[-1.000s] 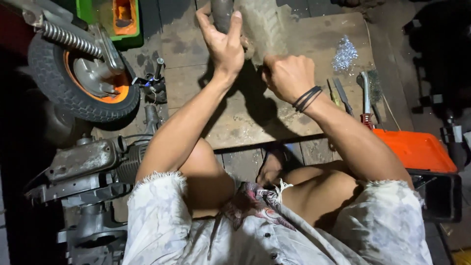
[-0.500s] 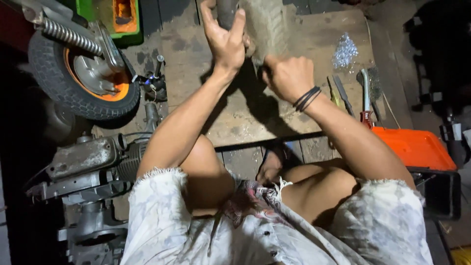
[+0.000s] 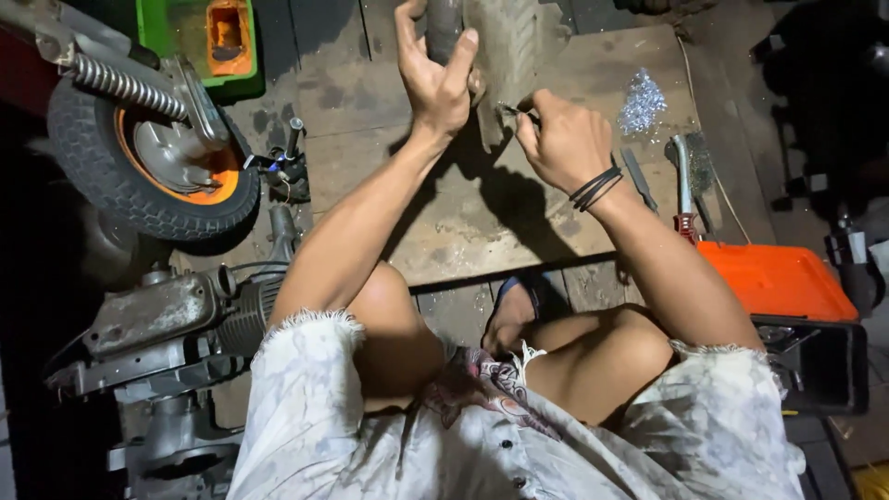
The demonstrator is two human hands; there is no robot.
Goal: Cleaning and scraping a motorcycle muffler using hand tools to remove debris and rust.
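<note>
Both hands (image 3: 500,102) on tyre (image 3: 514,46) (upright)

We see no labels, signs or screens; a clear bag of small silvery parts (image 3: 642,102) lies upper right.

- Left hand (image 3: 435,88) wrapped around dusty grey cylindrical metal part (image 3: 505,46).
- Right hand (image 3: 560,139) pinching small thin tool (image 3: 515,111) against it.
- Below, worn wooden board (image 3: 482,222); leftward, orange-rimmed black rubber wheel (image 3: 153,171).

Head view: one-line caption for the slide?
Seated person's left hand grips a dark tube while right hand works a small tool against the grey part.
</note>
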